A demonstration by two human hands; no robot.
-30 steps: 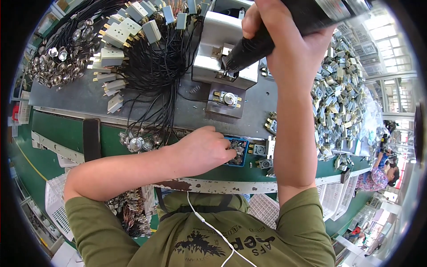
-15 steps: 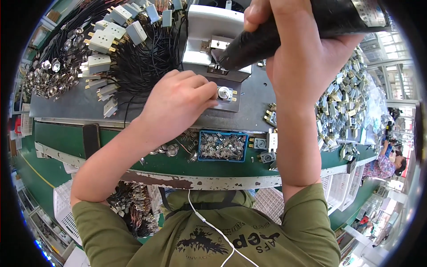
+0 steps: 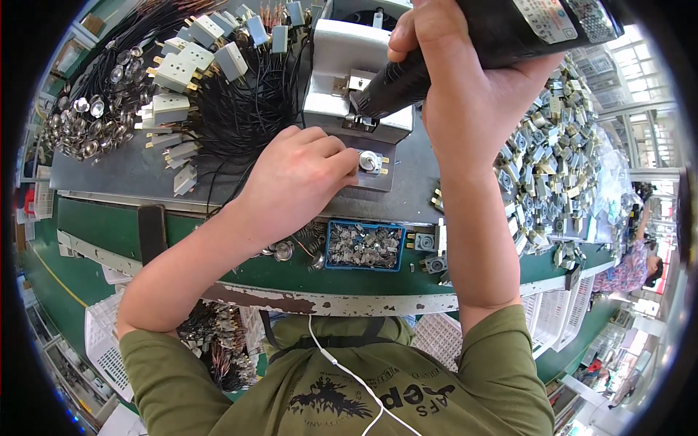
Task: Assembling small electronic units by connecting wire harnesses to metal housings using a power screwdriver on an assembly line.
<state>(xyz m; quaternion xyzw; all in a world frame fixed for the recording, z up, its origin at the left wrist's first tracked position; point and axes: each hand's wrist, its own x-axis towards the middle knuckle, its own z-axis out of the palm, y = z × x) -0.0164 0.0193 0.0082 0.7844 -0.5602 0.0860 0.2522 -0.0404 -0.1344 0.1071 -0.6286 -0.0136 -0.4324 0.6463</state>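
Note:
My right hand [image 3: 469, 98] is wrapped round a thick black power screwdriver [image 3: 502, 33], held at a slant. The tool's narrow end reaches the small metal clamp area of a white metal fixture [image 3: 352, 51]; its very tip is hard to make out. My left hand [image 3: 298, 167] is closed, its thumb and fingers pinched at the left side of a small component [image 3: 372, 162]. This component has a round silver centre and brass blade terminals, and it sits on the metal plate in front of the fixture. The curled fingers hide its left part.
Left of the fixture lie pale socket blocks [image 3: 174, 71] with black wires [image 3: 243, 109] and shiny metal cups [image 3: 87, 123]. A blue tray [image 3: 366, 267] of small metal pieces stands near the front edge. Components [image 3: 545, 174] are heaped on the right. Another person [image 3: 636, 269] is at far right.
My right hand and the rear of the screwdriver have shifted left, with the tool's narrow end still at the fixture. My left hand stays by the component. The whole view has shifted slightly.

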